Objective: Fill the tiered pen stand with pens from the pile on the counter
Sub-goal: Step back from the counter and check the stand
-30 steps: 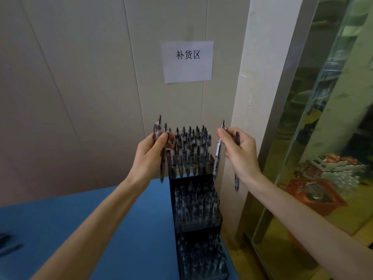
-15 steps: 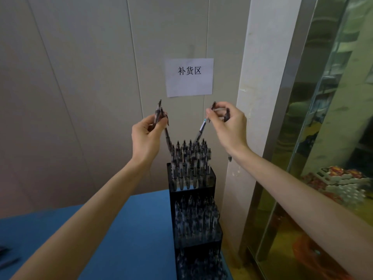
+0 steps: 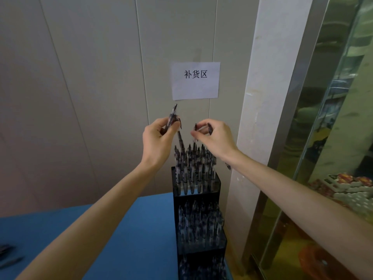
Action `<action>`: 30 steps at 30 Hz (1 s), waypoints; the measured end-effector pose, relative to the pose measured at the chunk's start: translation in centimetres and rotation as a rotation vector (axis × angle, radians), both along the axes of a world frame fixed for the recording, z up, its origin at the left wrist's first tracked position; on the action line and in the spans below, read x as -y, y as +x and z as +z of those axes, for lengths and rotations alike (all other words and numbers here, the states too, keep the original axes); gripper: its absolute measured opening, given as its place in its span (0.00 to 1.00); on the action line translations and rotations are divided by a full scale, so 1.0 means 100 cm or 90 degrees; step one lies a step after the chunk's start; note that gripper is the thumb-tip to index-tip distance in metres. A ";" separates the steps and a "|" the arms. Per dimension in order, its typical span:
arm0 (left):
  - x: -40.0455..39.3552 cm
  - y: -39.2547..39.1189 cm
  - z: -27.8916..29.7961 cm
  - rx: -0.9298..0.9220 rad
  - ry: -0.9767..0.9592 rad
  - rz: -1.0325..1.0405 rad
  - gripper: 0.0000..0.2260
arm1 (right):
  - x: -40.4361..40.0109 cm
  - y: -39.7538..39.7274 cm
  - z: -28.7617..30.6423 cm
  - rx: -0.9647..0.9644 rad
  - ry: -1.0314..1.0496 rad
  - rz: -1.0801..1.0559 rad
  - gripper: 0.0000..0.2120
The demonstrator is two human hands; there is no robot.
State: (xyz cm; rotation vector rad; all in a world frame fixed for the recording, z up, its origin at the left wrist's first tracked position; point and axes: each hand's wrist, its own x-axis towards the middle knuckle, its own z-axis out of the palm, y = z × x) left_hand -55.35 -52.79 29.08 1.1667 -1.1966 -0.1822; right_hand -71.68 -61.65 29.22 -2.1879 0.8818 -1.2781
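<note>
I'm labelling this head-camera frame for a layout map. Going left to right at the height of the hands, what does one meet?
Panelled wall → left hand holding pens → right hand pinching a pen → white pillar → glass partition.

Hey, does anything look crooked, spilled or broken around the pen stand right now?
Nothing stands out. The tiered pen stand sits upright on the blue counter, its pens standing in their holes. The left hand and right hand each hold pens above the top tier. The paper sign hangs roughly straight.
</note>
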 end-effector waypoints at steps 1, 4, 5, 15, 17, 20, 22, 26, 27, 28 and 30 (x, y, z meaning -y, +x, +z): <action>-0.001 -0.001 0.000 0.010 0.002 -0.011 0.06 | 0.001 0.001 -0.002 -0.035 -0.003 -0.002 0.11; -0.002 0.000 -0.003 0.041 0.013 -0.039 0.05 | 0.001 0.001 -0.007 -0.070 -0.013 -0.016 0.12; -0.002 0.000 -0.004 0.058 0.022 -0.039 0.05 | 0.001 0.000 -0.007 -0.064 -0.014 -0.019 0.12; -0.002 0.009 -0.025 0.252 0.115 -0.028 0.05 | -0.002 -0.008 -0.009 -0.058 -0.047 -0.001 0.06; -0.002 0.010 -0.029 0.271 0.124 -0.032 0.08 | -0.002 -0.009 -0.009 -0.065 -0.044 0.001 0.05; -0.002 0.012 -0.030 0.269 0.150 -0.028 0.13 | -0.001 -0.012 -0.009 -0.083 -0.045 -0.001 0.06; 0.000 0.016 -0.027 0.257 0.178 -0.026 0.13 | -0.002 -0.013 -0.007 -0.100 -0.070 0.003 0.06; 0.006 0.023 -0.020 0.287 0.236 -0.014 0.08 | -0.002 -0.012 -0.003 -0.122 -0.105 0.014 0.06; 0.006 0.023 -0.018 0.298 0.242 -0.012 0.08 | -0.001 -0.011 -0.003 -0.126 -0.101 0.015 0.06; 0.006 0.023 -0.018 0.309 0.249 -0.011 0.08 | 0.000 -0.011 -0.003 -0.128 -0.091 0.018 0.05; 0.006 0.021 -0.016 0.331 0.271 -0.008 0.09 | 0.001 -0.010 -0.002 -0.137 -0.072 0.021 0.05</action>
